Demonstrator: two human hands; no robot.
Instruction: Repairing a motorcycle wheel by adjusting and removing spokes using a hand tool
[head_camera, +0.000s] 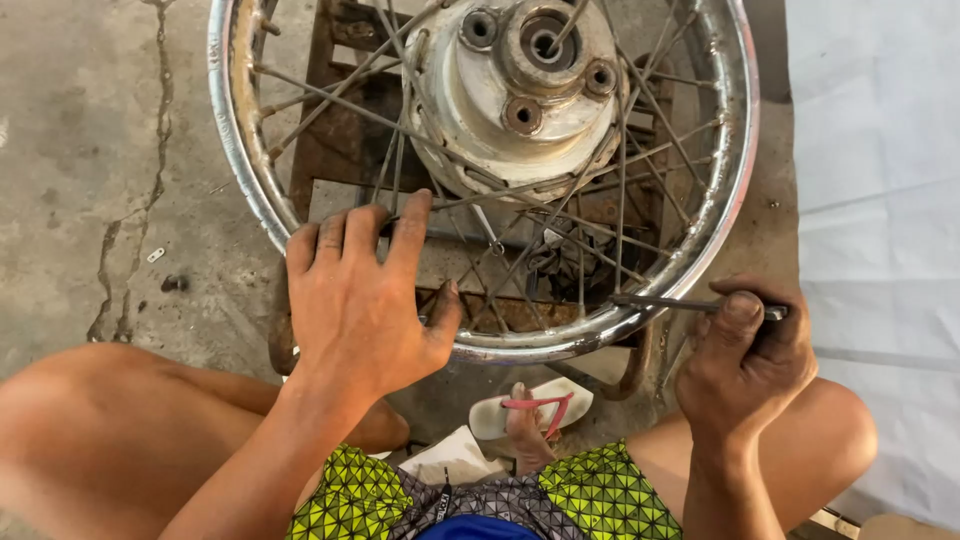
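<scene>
A: Wheel first. Where does it lie?

B: Flat on a rusty metal stand, which sits on the concrete floor. Chrome rim, rust inside it, thin spokes running to a pale hub near the far edge of the stand. The near arc of the rim overhangs the stand's near edge, just ahead of the knees.

A: Left hand?

B: Spread flat, not clenched. Fingers reach over the near-left arc of the rim and rest on the spokes; thumb lies against the rim itself. Grimy fingertips. It grips nothing.

A: Right hand?

B: Clenched around a thin metal tool, thumb pressed on top. The shaft points left and its tip meets the rim at the near-right arc. What kind of tool head, cannot tell.

A: Around that?

B: Person squats, bare knees either side, green-and-yellow patterned shorts. One foot in a white sandal with pink straps just below the rim's near arc. White sheet covers the floor on the right side. Long crack in the concrete at left, a couple of small bits lying near it.
</scene>
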